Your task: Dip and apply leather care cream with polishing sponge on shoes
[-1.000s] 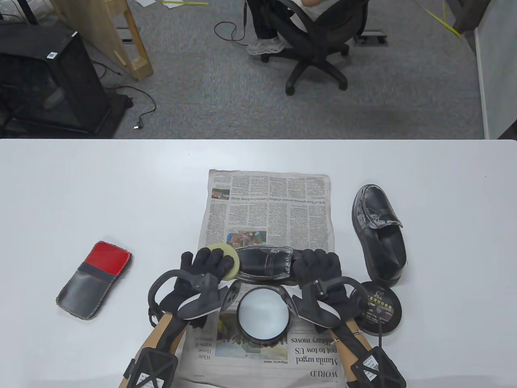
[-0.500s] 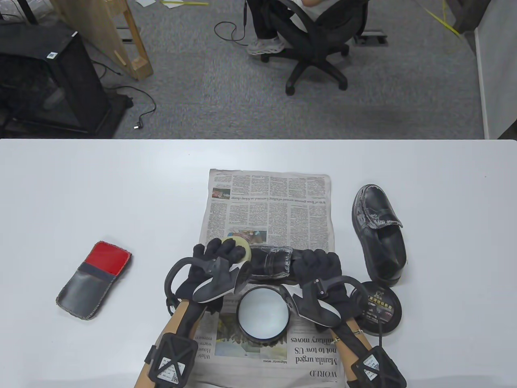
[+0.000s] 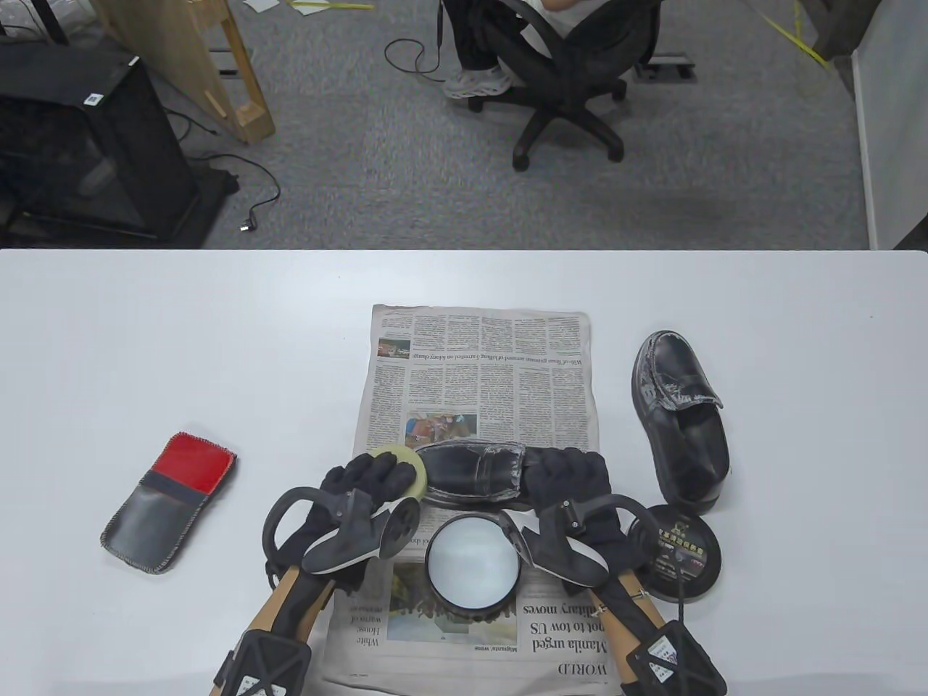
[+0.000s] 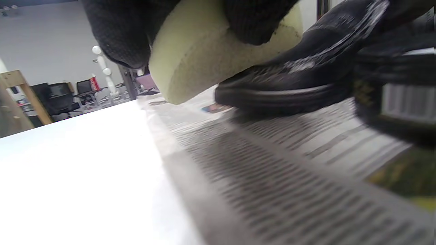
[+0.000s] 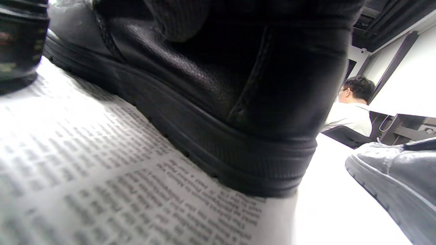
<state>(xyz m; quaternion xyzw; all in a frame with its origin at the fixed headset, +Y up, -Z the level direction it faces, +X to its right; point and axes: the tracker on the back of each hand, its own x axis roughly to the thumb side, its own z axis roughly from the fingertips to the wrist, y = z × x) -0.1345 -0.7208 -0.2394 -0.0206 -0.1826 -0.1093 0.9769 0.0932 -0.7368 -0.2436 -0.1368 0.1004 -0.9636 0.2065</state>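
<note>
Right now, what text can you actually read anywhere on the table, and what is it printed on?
"WORLD" – newspaper, near edge, upside down.
"Manila urged not to tow US military moves" – same newspaper, headline, partly hidden.
"White House" – same newspaper, lower left; the rest is blurred.
Newspaper body text: too small.
Cream tin lid label: unreadable.

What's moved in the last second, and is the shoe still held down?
The left hand, gripping the yellow sponge, swept right over the toe of the shoe on the newspaper, then came back left to the toe tip, where the sponge touches it. The right hand has kept its hold on that shoe's heel. The open cream tin, its lid, the second shoe and the pouch stayed put.
</note>
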